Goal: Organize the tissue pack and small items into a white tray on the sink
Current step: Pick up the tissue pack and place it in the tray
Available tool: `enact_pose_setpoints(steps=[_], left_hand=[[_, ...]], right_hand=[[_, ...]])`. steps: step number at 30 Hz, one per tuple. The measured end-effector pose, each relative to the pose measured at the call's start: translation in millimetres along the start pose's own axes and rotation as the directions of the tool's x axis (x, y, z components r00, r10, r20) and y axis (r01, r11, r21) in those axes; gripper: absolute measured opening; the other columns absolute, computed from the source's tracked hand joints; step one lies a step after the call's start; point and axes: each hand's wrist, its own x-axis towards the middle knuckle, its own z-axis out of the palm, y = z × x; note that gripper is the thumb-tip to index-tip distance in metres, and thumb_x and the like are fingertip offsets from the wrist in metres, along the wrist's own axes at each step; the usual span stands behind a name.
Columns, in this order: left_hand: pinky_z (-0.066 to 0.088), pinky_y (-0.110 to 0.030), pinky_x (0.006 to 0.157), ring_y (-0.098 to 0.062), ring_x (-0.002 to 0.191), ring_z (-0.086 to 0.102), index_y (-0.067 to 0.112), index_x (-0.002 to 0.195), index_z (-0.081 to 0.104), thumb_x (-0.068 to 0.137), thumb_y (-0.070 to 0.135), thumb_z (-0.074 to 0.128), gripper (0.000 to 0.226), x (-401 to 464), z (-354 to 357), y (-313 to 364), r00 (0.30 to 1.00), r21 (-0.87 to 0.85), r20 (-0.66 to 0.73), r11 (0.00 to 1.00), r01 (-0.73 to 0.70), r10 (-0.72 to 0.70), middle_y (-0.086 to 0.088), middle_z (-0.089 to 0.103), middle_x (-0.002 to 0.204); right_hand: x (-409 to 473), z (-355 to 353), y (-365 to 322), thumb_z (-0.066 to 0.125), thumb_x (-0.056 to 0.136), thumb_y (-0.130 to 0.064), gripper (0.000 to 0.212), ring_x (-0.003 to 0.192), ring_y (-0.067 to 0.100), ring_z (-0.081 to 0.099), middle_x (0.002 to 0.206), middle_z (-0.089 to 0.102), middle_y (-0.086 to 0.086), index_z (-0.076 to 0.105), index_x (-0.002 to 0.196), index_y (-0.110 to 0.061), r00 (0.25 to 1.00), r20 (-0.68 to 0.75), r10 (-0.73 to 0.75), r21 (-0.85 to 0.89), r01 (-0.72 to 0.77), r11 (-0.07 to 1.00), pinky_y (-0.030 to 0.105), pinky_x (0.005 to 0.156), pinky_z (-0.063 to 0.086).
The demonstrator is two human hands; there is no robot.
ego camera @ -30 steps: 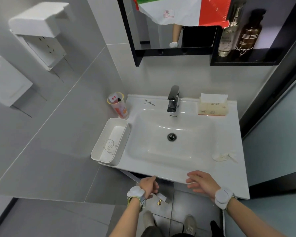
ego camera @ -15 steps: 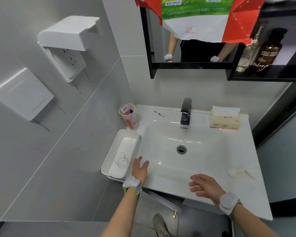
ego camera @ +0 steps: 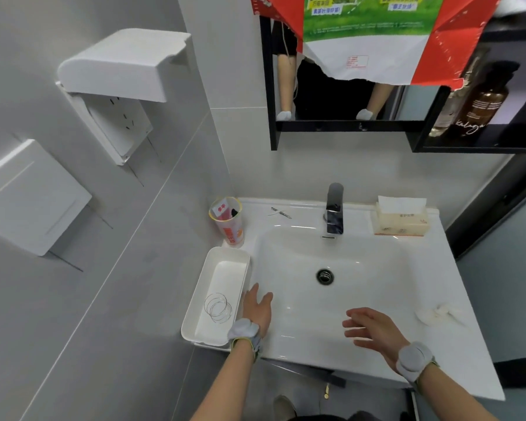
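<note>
A white tray (ego camera: 201,326) stands on the sink's left rim with thin wire rings (ego camera: 218,308) inside. My left hand (ego camera: 257,308) lies open right beside the tray's right wall, fingers straight. My right hand (ego camera: 369,328) hovers open over the front of the basin, holding nothing. The tissue pack (ego camera: 401,221), beige with a white sheet sticking out, sits at the back right corner. A small metal item (ego camera: 281,212) lies at the back rim left of the tap. A crumpled white piece (ego camera: 438,314) rests on the right rim.
A clear cup (ego camera: 229,226) with a red tube stands behind the tray. The tap (ego camera: 334,212) rises at the back centre above the basin (ego camera: 331,335). A mirror cabinet with bottles (ego camera: 480,107) hangs overhead; white wall boxes (ego camera: 119,83) are on the left.
My left hand rose from below the sink's front edge to beside the tray. My right hand moved forward over the basin. The view tilted up and closer.
</note>
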Motion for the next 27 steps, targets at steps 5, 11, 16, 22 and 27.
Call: enact_pose_setpoints(steps=[5, 11, 16, 22, 27], left_hand=[[0.046, -0.03, 0.068, -0.026, 0.106, 0.059, 0.03, 0.151, 0.027, 0.1, 0.031, 0.045, 0.053, -6, 14, 38, 0.99, -0.124, 0.126, 0.989, 0.075, -0.059, -0.002, 0.044, 0.14], [0.046, -0.031, 0.069, -0.024, 0.09, 0.064, 0.026, 0.142, 0.042, 0.101, 0.033, 0.044, 0.041, -7, 48, 70, 0.979, -0.078, 0.196, 0.995, 0.063, -0.046, -0.007, 0.058, 0.128], [0.047, -0.03, 0.065, -0.023, 0.083, 0.064, 0.022, 0.122, 0.054, 0.101, 0.034, 0.044, 0.026, -17, 69, 94, 0.967, -0.064, 0.251, 0.996, 0.067, -0.049, -0.011, 0.067, 0.117], [0.044, -0.029, 0.062, -0.024, 0.08, 0.063, 0.016, 0.124, 0.055, 0.101, 0.027, 0.044, 0.028, -17, 90, 108, 0.976, -0.052, 0.203, 0.995, 0.088, -0.076, -0.011, 0.068, 0.107], [0.043, -0.028, 0.063, -0.024, 0.078, 0.063, 0.014, 0.123, 0.056, 0.101, 0.025, 0.044, 0.028, -16, 93, 109, 0.982, -0.05, 0.16, 0.993, 0.106, -0.097, -0.013, 0.069, 0.106]], right_hand=[[5, -10, -5, 0.056, 0.095, -0.015, 0.018, 0.095, 0.037, 0.071, 0.097, 0.075, 0.015, 0.068, 0.105, -0.006, 0.996, -0.088, 0.023, 0.073, -0.017, 0.997, 0.044, 0.085, 0.056], [32, -51, -25, 0.06, 0.093, -0.017, 0.02, 0.089, 0.033, 0.072, 0.099, 0.074, 0.018, 0.067, 0.106, -0.003, 0.984, -0.176, 0.032, 0.152, -0.004, 0.988, 0.043, 0.084, 0.055], [64, -95, -58, 0.061, 0.091, -0.017, 0.021, 0.091, 0.032, 0.071, 0.1, 0.073, 0.017, 0.066, 0.107, -0.004, 0.968, -0.247, 0.036, 0.224, 0.021, 0.974, 0.043, 0.084, 0.056], [116, -153, -105, 0.059, 0.092, -0.017, 0.02, 0.095, 0.03, 0.069, 0.103, 0.07, 0.014, 0.063, 0.107, -0.005, 0.954, -0.289, 0.076, 0.326, 0.024, 0.945, 0.039, 0.079, 0.057], [161, -187, -136, 0.053, 0.096, -0.015, 0.026, 0.093, 0.028, 0.065, 0.113, 0.059, 0.011, 0.056, 0.121, -0.008, 0.909, -0.402, 0.112, 0.4, 0.064, 0.914, 0.04, 0.088, 0.055]])
